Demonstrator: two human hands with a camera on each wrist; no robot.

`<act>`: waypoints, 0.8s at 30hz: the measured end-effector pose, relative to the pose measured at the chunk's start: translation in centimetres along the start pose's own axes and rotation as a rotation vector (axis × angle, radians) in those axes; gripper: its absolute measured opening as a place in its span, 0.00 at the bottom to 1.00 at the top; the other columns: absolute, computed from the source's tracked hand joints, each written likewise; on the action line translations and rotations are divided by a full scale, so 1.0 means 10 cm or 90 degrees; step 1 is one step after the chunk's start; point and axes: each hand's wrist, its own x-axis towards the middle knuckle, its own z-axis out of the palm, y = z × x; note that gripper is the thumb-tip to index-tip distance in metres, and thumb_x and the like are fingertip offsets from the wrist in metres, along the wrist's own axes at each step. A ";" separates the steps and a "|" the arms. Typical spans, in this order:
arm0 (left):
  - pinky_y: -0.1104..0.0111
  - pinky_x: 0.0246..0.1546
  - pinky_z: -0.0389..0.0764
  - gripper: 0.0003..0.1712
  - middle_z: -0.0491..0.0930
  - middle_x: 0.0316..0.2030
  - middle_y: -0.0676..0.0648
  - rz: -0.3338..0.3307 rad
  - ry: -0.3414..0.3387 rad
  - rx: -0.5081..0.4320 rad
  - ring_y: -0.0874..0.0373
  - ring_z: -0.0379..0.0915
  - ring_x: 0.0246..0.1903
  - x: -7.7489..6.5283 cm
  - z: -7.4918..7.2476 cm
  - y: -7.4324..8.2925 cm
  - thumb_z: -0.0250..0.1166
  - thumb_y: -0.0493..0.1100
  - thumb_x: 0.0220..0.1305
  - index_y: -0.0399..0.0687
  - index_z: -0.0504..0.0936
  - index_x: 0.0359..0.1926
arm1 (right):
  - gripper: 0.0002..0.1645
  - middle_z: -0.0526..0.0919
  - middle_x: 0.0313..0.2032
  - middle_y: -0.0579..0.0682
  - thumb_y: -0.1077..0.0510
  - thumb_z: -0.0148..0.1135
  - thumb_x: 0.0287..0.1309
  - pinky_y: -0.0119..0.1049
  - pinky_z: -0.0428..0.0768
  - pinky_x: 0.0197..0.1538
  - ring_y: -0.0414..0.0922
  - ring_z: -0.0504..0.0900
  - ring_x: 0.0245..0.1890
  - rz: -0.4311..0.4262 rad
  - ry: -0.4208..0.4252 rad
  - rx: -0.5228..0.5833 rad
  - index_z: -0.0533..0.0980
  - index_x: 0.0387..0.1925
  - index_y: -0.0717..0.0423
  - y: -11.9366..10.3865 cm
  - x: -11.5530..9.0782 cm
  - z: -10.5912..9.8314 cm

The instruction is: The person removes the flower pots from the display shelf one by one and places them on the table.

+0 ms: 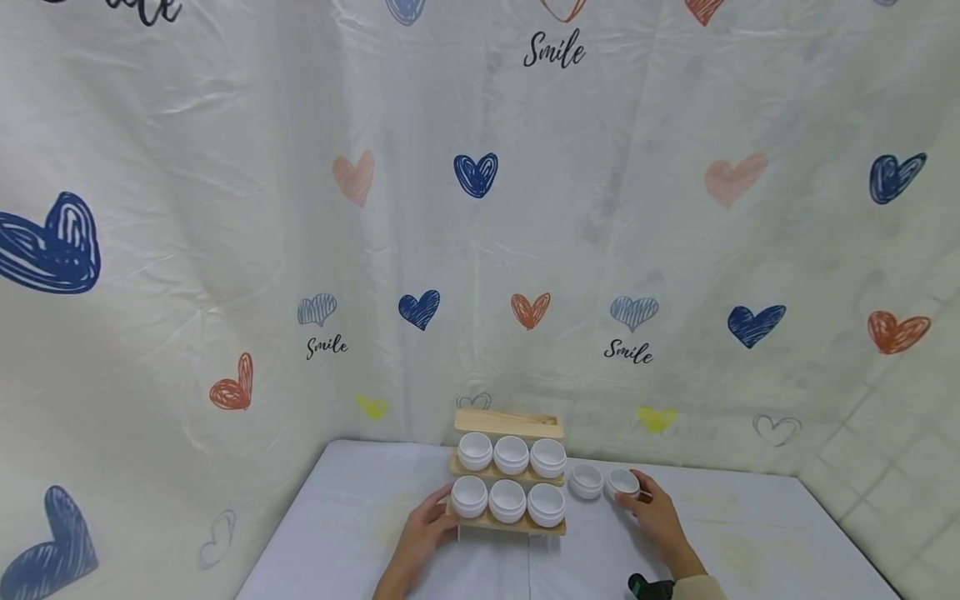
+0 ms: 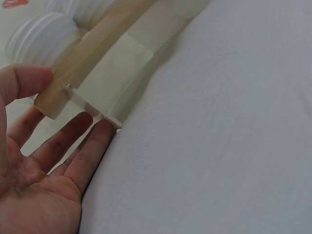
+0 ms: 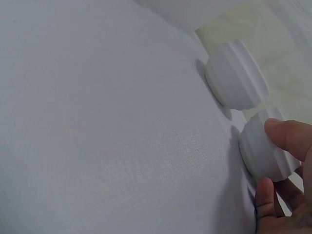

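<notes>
A two-tier wooden stand (image 1: 487,523) carries two rows of three small white ribbed bowls, the front row including a bowl (image 1: 507,500). My left hand (image 1: 424,527) grips the left end of the lower board (image 2: 73,73), thumb at its upper side and fingers beneath, near a clear support (image 2: 92,108). To the right of the stand, two more white bowls stand upright on the table. My right hand (image 1: 654,510) holds the outer bowl (image 3: 265,146) between thumb and fingers. Beside it is the other bowl (image 3: 236,75), untouched.
A light wooden piece (image 1: 508,423) rises at the back of the stand. The table (image 1: 750,533) has a white cover. Right behind its far edge hangs a pale curtain (image 1: 480,242) printed with hearts. A dark strap (image 1: 649,587) shows at my right wrist.
</notes>
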 end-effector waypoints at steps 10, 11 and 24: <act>0.59 0.54 0.86 0.38 0.83 0.56 0.36 0.005 -0.007 -0.007 0.53 0.83 0.52 -0.02 0.00 0.03 0.68 0.42 0.66 0.41 0.67 0.74 | 0.45 0.68 0.67 0.71 0.54 0.68 0.65 0.29 0.78 0.45 0.62 0.74 0.63 -0.006 -0.006 -0.002 0.58 0.75 0.63 0.02 0.01 0.01; 0.59 0.54 0.86 0.38 0.83 0.56 0.36 0.005 -0.008 -0.009 0.53 0.83 0.52 -0.02 0.00 0.03 0.68 0.42 0.66 0.40 0.67 0.74 | 0.45 0.68 0.67 0.72 0.54 0.68 0.65 0.29 0.78 0.45 0.62 0.74 0.63 -0.007 -0.005 -0.002 0.58 0.75 0.63 0.03 0.01 0.01; 0.60 0.53 0.86 0.38 0.84 0.54 0.39 0.004 -0.008 -0.015 0.54 0.83 0.51 0.00 -0.01 0.01 0.69 0.42 0.66 0.41 0.68 0.74 | 0.46 0.68 0.68 0.71 0.49 0.68 0.65 0.39 0.80 0.55 0.63 0.73 0.64 -0.007 -0.003 -0.023 0.58 0.76 0.62 0.04 0.01 0.01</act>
